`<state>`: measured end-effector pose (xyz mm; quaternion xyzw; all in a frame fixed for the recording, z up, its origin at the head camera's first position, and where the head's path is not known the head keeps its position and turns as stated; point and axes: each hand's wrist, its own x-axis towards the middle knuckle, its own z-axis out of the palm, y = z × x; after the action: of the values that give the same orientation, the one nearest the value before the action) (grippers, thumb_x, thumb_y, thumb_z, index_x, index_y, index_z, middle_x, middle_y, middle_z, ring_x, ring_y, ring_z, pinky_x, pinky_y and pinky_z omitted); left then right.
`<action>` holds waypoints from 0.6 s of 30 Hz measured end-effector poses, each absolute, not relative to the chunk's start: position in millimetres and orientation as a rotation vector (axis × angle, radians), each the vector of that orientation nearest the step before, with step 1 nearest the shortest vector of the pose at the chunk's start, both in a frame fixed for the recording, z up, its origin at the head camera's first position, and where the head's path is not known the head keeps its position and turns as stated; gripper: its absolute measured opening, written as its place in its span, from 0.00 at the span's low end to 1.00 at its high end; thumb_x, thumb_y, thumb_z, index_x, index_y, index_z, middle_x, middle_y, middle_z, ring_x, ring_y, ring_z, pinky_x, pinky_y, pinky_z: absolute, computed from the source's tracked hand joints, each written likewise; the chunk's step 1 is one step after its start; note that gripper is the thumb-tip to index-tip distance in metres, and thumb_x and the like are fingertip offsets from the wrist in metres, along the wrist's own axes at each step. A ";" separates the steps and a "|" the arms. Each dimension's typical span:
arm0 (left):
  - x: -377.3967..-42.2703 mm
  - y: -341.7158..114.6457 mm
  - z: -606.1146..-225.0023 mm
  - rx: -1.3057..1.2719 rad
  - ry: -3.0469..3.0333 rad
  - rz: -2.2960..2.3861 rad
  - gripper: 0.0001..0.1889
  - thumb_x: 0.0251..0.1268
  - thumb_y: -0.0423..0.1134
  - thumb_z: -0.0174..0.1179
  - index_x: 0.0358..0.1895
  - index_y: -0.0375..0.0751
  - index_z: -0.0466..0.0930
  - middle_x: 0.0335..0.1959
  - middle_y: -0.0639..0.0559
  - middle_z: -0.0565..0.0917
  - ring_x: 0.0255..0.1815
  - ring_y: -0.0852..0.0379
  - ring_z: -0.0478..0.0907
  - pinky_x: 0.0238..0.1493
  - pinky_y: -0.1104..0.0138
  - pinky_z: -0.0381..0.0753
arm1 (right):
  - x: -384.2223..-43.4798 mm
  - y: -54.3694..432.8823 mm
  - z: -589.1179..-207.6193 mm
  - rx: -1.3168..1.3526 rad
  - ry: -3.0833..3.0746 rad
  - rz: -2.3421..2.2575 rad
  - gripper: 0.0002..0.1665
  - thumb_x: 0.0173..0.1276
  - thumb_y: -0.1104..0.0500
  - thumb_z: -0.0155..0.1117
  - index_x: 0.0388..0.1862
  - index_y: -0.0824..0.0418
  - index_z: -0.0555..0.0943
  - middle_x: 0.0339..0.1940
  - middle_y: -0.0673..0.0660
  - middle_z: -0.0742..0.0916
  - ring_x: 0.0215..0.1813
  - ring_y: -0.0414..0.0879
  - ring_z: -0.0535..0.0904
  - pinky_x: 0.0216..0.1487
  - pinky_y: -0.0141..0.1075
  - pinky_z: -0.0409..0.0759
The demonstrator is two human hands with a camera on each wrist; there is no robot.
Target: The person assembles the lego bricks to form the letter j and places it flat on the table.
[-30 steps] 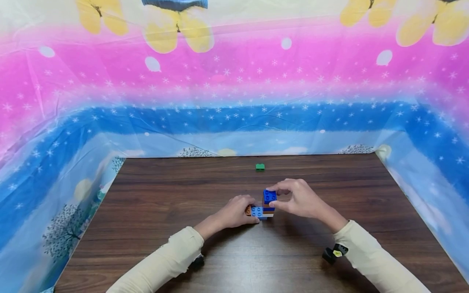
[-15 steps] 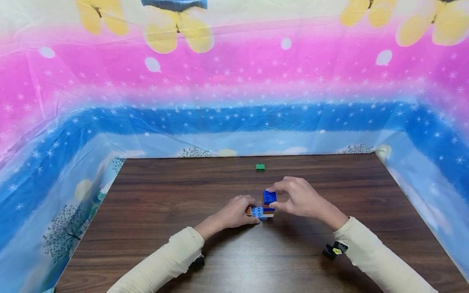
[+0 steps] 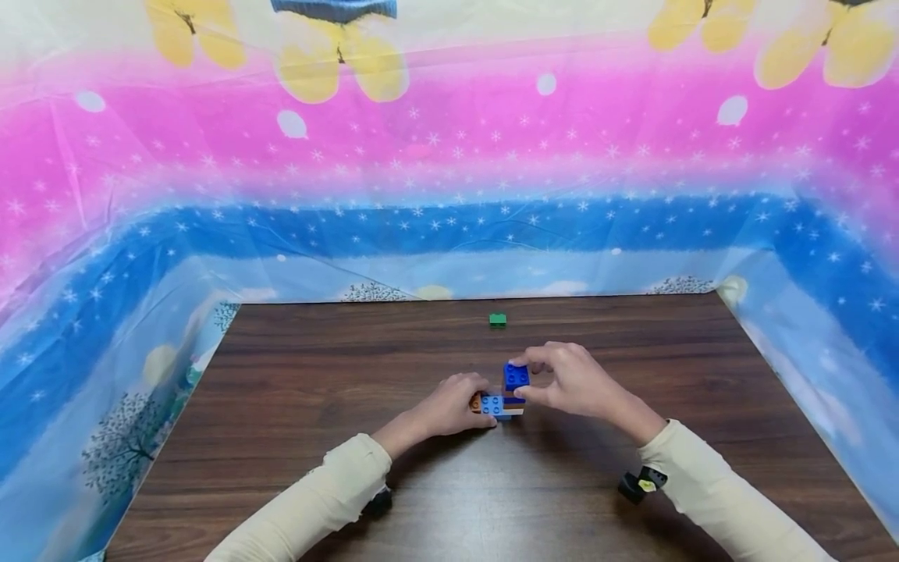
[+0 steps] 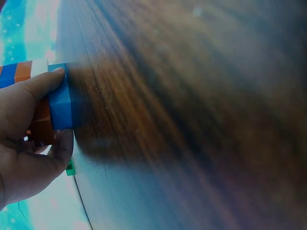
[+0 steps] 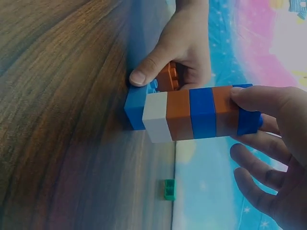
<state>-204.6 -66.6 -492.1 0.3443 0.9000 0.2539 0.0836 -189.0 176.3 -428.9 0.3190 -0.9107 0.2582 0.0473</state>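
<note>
A tower of toy building bricks stands on the table. From the bottom in the right wrist view come a light blue brick (image 5: 135,111), a white brick (image 5: 156,120), an orange brick (image 5: 178,115), a blue brick (image 5: 202,113), another orange brick (image 5: 224,115) and a dark blue brick (image 3: 517,375) on top. One more orange brick (image 5: 166,79) sits on the light blue one, beside the tower. My left hand (image 3: 451,406) grips the base, thumb and fingers on opposite sides. With thumb and fingers, my right hand (image 3: 579,384) pinches the tower's top; its other fingers are spread.
A loose green brick (image 3: 498,320) lies near the far edge of the brown wooden table (image 3: 316,343). Patterned cloth (image 3: 449,226) hangs behind and along both sides of the table.
</note>
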 end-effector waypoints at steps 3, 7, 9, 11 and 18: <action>-204.5 -67.5 -492.3 1.034 2.687 0.765 0.20 0.63 0.47 0.73 0.54 0.41 0.85 0.40 0.54 0.83 0.34 0.64 0.73 0.35 0.70 0.73 | -187.0 176.3 -431.5 0.965 -2.766 0.813 0.24 0.63 0.48 0.78 0.56 0.54 0.86 0.43 0.50 0.89 0.43 0.41 0.84 0.41 0.40 0.82; -204.4 -69.0 -491.0 1.045 2.693 0.774 0.20 0.63 0.47 0.73 0.53 0.41 0.85 0.39 0.54 0.82 0.33 0.63 0.72 0.34 0.70 0.72 | -184.0 178.4 -436.9 0.950 -2.742 0.887 0.29 0.64 0.48 0.77 0.63 0.54 0.83 0.48 0.51 0.89 0.46 0.46 0.85 0.45 0.43 0.84; -203.8 -69.7 -489.9 1.045 2.696 0.772 0.20 0.63 0.47 0.73 0.53 0.41 0.85 0.39 0.54 0.82 0.33 0.63 0.72 0.34 0.70 0.71 | -182.9 179.6 -440.5 0.925 -2.733 0.949 0.33 0.64 0.48 0.77 0.67 0.53 0.81 0.48 0.51 0.89 0.46 0.46 0.85 0.45 0.43 0.85; -203.2 -69.7 -488.9 1.044 2.696 0.770 0.20 0.63 0.47 0.73 0.53 0.40 0.85 0.40 0.54 0.82 0.34 0.62 0.72 0.35 0.69 0.71 | -182.0 181.1 -444.7 0.887 -2.728 1.013 0.34 0.64 0.47 0.76 0.69 0.51 0.79 0.47 0.50 0.89 0.46 0.46 0.86 0.43 0.42 0.84; -202.2 -69.4 -490.4 1.041 2.696 0.780 0.23 0.62 0.48 0.74 0.56 0.41 0.84 0.43 0.53 0.83 0.37 0.63 0.73 0.37 0.69 0.74 | -180.5 187.8 -459.2 0.782 -2.709 1.145 0.33 0.64 0.45 0.76 0.66 0.52 0.81 0.45 0.49 0.90 0.44 0.42 0.85 0.41 0.38 0.83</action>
<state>-202.2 -69.4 -490.4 0.3467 0.8982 0.2597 0.0742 -180.5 187.8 -459.2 0.2567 -0.8891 0.3758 0.0491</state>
